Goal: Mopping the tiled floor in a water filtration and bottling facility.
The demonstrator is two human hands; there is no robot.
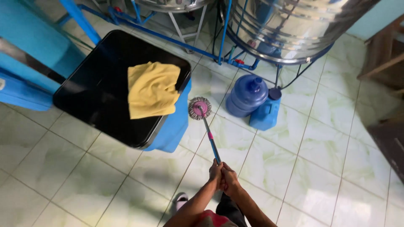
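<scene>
Gripping the mop handle [211, 143] with both hands, left hand [215, 171] and right hand [229, 178] wrapped together at its end, I have the mop head [199, 108] on the floor at 12 o'clock. A wide swing could, I judge, knock the blue jugs [252, 101] at 1 o'clock, or I could slip on wet tile [320, 159].

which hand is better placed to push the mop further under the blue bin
Probably the left hand: it grips the mop handle on the bin side. The right hand clasps just behind it, so the margin is small.

Left hand [215, 171], right hand [229, 178], fingers curled, arms extended forward
</scene>
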